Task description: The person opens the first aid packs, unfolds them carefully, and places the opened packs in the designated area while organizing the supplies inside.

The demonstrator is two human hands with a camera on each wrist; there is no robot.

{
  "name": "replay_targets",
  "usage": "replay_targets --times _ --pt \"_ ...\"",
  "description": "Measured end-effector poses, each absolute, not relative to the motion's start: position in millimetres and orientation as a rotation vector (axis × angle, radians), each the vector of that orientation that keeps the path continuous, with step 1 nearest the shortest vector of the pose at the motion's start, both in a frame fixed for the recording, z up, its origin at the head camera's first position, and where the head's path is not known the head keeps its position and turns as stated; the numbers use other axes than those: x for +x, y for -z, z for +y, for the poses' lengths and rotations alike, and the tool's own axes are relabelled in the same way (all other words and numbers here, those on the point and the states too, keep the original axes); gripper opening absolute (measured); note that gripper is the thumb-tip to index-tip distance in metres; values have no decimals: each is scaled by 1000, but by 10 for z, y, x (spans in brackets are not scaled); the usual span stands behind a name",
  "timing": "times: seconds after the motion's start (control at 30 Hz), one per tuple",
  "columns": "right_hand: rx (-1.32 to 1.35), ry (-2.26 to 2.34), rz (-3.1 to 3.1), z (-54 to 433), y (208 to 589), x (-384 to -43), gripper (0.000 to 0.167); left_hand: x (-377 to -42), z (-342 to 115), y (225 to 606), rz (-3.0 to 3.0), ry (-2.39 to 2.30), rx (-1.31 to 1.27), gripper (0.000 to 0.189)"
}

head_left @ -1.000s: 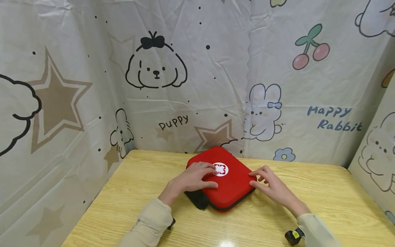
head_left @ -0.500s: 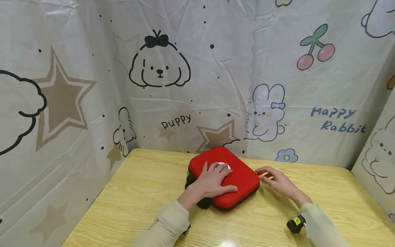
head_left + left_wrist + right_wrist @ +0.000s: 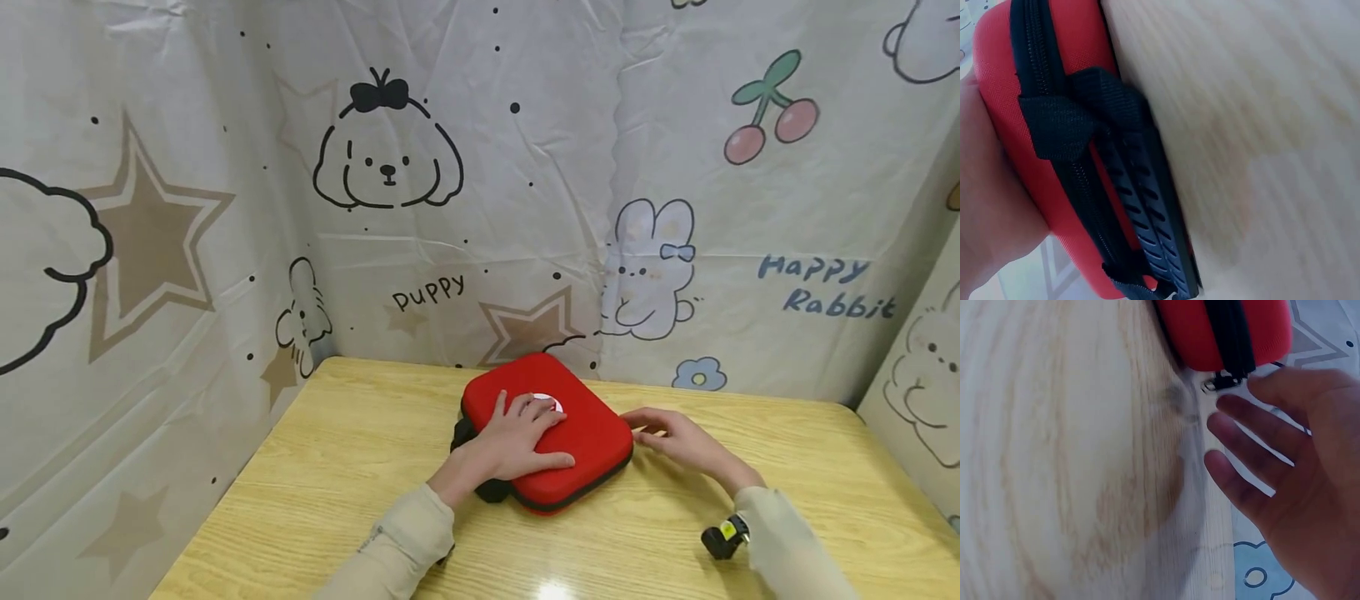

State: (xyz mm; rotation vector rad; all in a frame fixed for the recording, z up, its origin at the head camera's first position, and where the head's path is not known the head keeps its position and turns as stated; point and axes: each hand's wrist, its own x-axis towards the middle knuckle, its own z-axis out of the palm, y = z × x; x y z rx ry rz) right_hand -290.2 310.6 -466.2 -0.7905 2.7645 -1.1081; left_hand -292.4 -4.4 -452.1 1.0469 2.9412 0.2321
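Left hand (image 3: pixel 517 442) lying spread on rounded red fabric case (image 3: pixel 592 421), ribbed black handle (image 3: pixel 1150 200); right hand (image 3: pixel 675 437) curving at zipper pull (image 3: pixel 1222 382), can't tell if pinching. Case resting on wood-grain table (image 3: pixel 337 433), printed cloth (image 3: pixel 540 208) hanging behind.

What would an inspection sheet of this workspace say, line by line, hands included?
Surface: light wood-grain table, glare at its near side.
Job's things: red case lying flat, with black handle and zip pull.
Clutter: nothing seen.
Hands: left hand spread on the case's top; right hand beside the zip pull, grip unclear.
Cables: nothing seen.
Surroundings: cartoon-printed cloth behind and at both sides.
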Motion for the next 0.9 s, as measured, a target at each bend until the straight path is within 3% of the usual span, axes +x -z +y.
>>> replay_targets --times 0.37,0.8,0.9 --pt "-820 1132 2737 3164 4671 -2808 31 -2992 -179 4522 2848 -320 1207 72" --pt "-723 1110 2782 3054 4750 -2801 6 -3029 -257 4537 2815 -342 1278 72" --pt "-720 1107 2796 3054 4742 -2782 7 -3041 -241 4537 2816 -339 1281 73"
